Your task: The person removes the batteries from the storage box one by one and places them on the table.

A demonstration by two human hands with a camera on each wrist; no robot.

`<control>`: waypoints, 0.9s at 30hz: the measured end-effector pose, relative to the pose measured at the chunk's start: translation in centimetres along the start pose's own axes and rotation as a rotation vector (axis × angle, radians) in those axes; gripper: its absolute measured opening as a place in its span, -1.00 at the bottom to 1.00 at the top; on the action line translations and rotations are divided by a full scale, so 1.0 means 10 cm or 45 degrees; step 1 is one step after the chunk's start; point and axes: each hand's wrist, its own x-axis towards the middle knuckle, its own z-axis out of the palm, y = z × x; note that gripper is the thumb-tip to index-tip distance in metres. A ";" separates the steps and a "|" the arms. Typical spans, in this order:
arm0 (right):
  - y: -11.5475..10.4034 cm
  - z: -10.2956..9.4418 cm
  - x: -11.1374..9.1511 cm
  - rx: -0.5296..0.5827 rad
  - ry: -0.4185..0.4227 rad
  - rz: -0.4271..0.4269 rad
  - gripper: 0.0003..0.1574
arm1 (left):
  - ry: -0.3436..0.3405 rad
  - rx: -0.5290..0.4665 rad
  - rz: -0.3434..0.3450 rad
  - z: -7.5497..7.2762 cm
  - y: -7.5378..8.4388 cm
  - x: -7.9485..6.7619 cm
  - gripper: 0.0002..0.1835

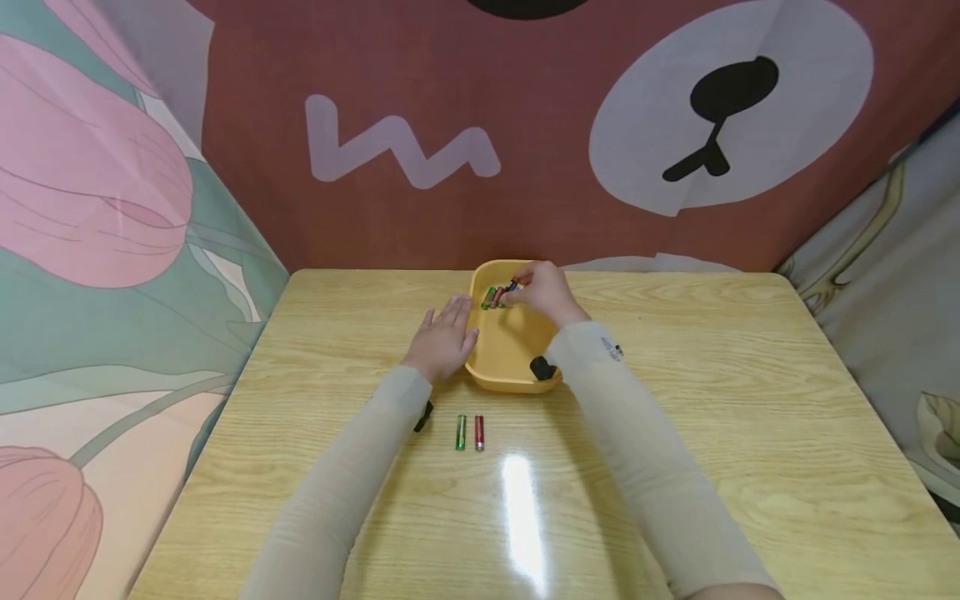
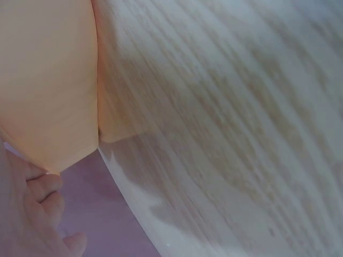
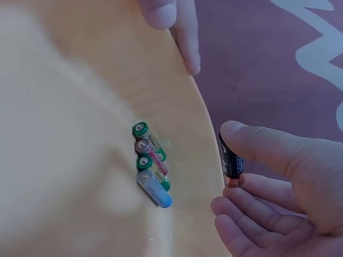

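The head view gives me the table from above, facing forward and down; the left wrist view looks close along the tray, the right closely into it, sharing the batteries with the head view.

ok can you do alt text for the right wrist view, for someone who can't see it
The right hand pinches a black, copper-ended battery over a yellow tray. Four batteries lie side by side in the tray: green, pink, green and blue. Part of the left hand shows at the top edge.
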 end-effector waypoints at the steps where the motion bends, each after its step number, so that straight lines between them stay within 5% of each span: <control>1: 0.00 -0.01 -0.01 0.001 -0.001 0.002 -0.32 | 0.002 0.001 0.001 0.00 -0.01 0.00 -0.29; 15: 0.03 0.03 -0.21 -0.020 -0.005 -0.105 -0.38 | -0.015 -0.003 -0.009 -0.01 0.02 -0.01 -0.29; 27: 0.03 0.02 -0.38 0.047 0.027 -0.092 -0.36 | -0.008 -0.005 -0.013 -0.02 0.03 -0.01 -0.30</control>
